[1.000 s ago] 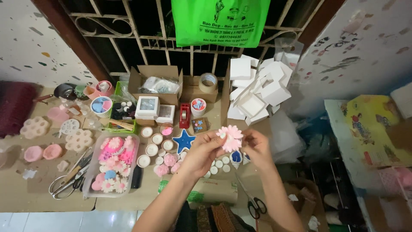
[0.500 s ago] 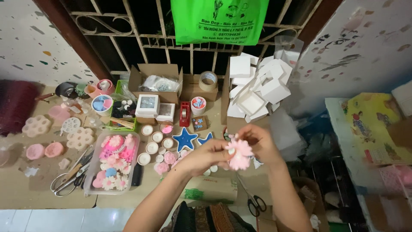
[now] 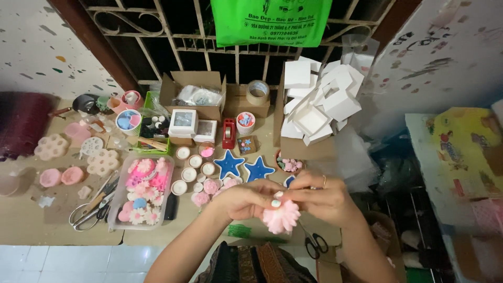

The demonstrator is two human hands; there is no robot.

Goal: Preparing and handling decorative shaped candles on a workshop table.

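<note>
Both my hands meet over the front edge of the low brown table (image 3: 31,220). My left hand (image 3: 246,200) and my right hand (image 3: 322,198) together pinch a pink daisy-shaped flower piece (image 3: 282,217), which hangs below my fingertips with its petals pointing down. Two blue star-shaped dishes (image 3: 228,163) lie just beyond my hands. A clear plastic tray of pink, white and blue flower pieces (image 3: 140,189) sits to the left of my left forearm.
Several small round white cups (image 3: 188,167) stand beside the stars. Scissors (image 3: 89,209) lie at the left, black-handled scissors (image 3: 314,243) below my right hand. White boxes fill a carton (image 3: 314,105) at the back right. Pink moulds (image 3: 57,175), tape roll (image 3: 258,91) and cardboard boxes sit behind.
My hands have come down and toward me with the pink flower, from above the stars to the table's front edge. The flower has turned to face downward.
</note>
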